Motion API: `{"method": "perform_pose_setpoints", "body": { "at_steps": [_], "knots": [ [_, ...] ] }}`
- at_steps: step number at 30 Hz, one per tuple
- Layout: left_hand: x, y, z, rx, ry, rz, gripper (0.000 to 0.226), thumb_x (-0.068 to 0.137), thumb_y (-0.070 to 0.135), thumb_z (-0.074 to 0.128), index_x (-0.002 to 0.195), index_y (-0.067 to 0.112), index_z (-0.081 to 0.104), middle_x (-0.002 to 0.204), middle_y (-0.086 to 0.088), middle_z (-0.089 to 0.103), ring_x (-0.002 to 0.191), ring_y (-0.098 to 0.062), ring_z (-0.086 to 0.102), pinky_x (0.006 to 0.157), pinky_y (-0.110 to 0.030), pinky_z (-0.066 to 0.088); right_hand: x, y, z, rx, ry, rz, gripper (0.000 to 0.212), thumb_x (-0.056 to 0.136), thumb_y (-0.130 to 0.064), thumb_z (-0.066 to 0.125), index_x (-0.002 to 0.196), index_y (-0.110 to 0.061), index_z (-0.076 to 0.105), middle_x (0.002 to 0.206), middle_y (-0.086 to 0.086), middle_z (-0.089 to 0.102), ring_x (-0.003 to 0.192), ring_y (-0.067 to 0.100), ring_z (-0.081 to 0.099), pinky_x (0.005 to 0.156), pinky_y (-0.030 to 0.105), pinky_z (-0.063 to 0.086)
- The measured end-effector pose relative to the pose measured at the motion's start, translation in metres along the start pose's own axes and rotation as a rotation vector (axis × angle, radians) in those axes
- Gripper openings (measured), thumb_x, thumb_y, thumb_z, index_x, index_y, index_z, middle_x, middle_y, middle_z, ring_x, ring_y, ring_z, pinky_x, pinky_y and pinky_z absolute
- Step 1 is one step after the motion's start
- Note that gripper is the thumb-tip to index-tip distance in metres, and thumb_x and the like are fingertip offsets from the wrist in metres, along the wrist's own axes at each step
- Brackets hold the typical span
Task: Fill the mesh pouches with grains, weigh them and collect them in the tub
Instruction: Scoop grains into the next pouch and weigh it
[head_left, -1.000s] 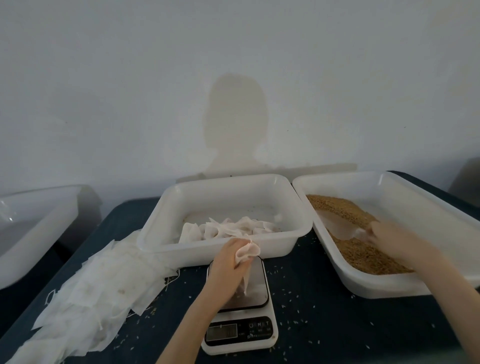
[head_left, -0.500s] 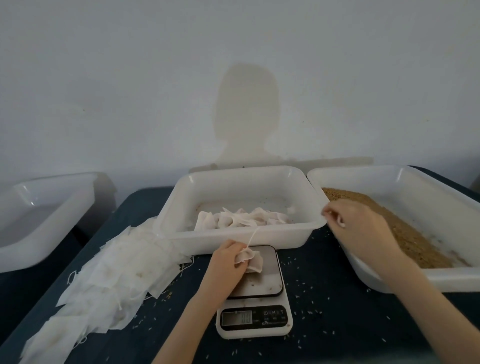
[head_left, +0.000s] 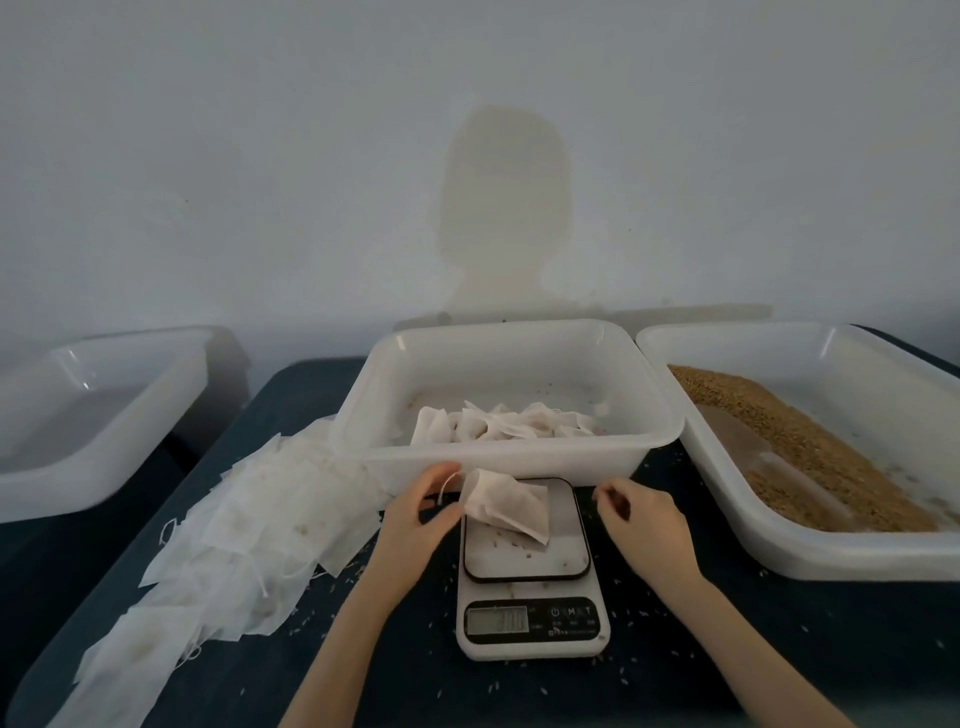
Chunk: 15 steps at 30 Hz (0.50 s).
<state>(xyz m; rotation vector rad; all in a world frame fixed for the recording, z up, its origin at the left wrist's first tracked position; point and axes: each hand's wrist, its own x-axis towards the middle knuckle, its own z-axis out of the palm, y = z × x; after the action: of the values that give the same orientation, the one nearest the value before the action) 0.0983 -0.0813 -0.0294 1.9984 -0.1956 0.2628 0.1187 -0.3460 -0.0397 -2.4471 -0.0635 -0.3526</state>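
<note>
Head view: a filled mesh pouch (head_left: 506, 505) lies on the plate of the small scale (head_left: 530, 566), in front of the middle tub (head_left: 519, 457). The left hand (head_left: 421, 519) pinches the pouch's neck and string between curled fingers (head_left: 451, 514). The right hand (head_left: 641, 525) hangs beside the scale with loosely curled fingers, holding nothing. Grains (head_left: 789, 447) fill the right tub (head_left: 831, 551). Empty pouches (head_left: 234, 540) lie on the counter (head_left: 675, 675) at the left.

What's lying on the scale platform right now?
One filled white mesh pouch lies on the white digital scale, with a few loose grains beside it. The left hand touches its drawstring. Anything beneath the pouch is hidden.
</note>
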Motion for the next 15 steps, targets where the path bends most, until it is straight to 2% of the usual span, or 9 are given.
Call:
{"method": "perform_pose_setpoints", "body": {
  "at_steps": [4,7,10,15],
  "knots": [
    [-0.003,-0.01,0.005,-0.113,0.114,-0.121,0.023,0.096,0.012,0.051,0.115,0.02,0.061,0.112,0.008,0.066,0.106,-0.005,0.06,0.092,-0.023,0.047,0.003,0.007,0.003,0.034,-0.017,0.034,0.012,0.092,-0.026,0.058,0.082,-0.031,0.064,0.07,-0.015,0.062,0.06,0.002,0.058,0.054,0.018,0.047],
    [-0.001,-0.012,0.008,-0.027,0.191,-0.161,0.018,0.098,0.017,0.047,0.107,0.02,0.062,0.1,0.011,0.067,0.094,0.002,0.06,0.083,-0.015,0.044,0.002,0.007,0.004,-0.035,-0.044,0.0,0.009,0.092,-0.026,0.058,0.087,-0.029,0.064,0.069,-0.017,0.058,0.06,0.0,0.056,0.052,0.013,0.041],
    [-0.001,-0.014,0.007,0.046,0.239,-0.194,0.019,0.099,0.018,0.043,0.099,0.022,0.062,0.093,0.01,0.065,0.087,-0.001,0.058,0.076,-0.013,0.041,0.0,0.007,0.005,-0.084,-0.042,-0.016,0.008,0.092,-0.026,0.058,0.089,-0.027,0.065,0.067,-0.018,0.054,0.06,0.0,0.054,0.052,0.012,0.038],
    [-0.003,-0.019,0.004,0.053,0.318,-0.245,0.024,0.101,0.016,0.04,0.096,0.015,0.063,0.088,0.004,0.065,0.087,-0.01,0.059,0.084,-0.03,0.046,0.001,0.008,0.005,-0.039,-0.029,0.017,0.009,0.092,-0.026,0.058,0.091,-0.028,0.066,0.074,-0.016,0.061,0.063,0.0,0.057,0.054,0.014,0.041]
  ]
}}
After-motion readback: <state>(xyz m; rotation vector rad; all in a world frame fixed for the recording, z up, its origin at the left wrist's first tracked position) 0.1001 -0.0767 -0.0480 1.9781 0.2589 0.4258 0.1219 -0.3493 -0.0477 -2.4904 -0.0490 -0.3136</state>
